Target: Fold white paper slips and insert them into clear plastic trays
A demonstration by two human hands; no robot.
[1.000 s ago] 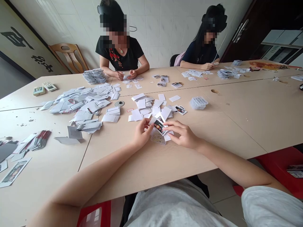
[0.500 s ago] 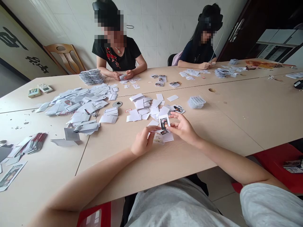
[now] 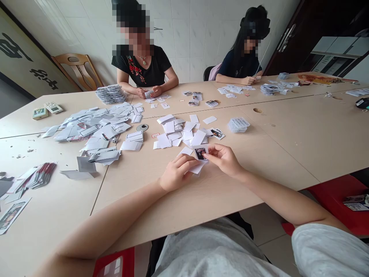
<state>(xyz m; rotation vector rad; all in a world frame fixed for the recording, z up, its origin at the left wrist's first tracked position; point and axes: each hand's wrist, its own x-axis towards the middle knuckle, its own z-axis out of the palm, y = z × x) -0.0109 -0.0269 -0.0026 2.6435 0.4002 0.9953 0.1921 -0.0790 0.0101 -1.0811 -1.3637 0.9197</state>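
My right hand [image 3: 226, 159] pinches a small white-edged card [image 3: 201, 153] with a dark printed picture, its thumb on the front. Close beside it, my left hand [image 3: 177, 172] has its fingers curled over a white card [image 3: 198, 167] just below the printed one. A clear edge shows beneath that white card, mostly hidden. Past my hands lies a loose heap of small white cards [image 3: 173, 135]. At its right side rests another dark-printed card [image 3: 217, 133].
A large pile of white folded papers [image 3: 95, 123] spreads to the left. A stack of clear packets [image 3: 239, 124] stands to the right. Two co-workers sit across the table [image 3: 276, 154], handling small items. Two remote-like devices [image 3: 53, 107] lie at the far left.
The printed card and my right hand have come down slightly and the card tilts flatter. My left fingers have moved off the printed card and over the white card below, covering the clear bag.
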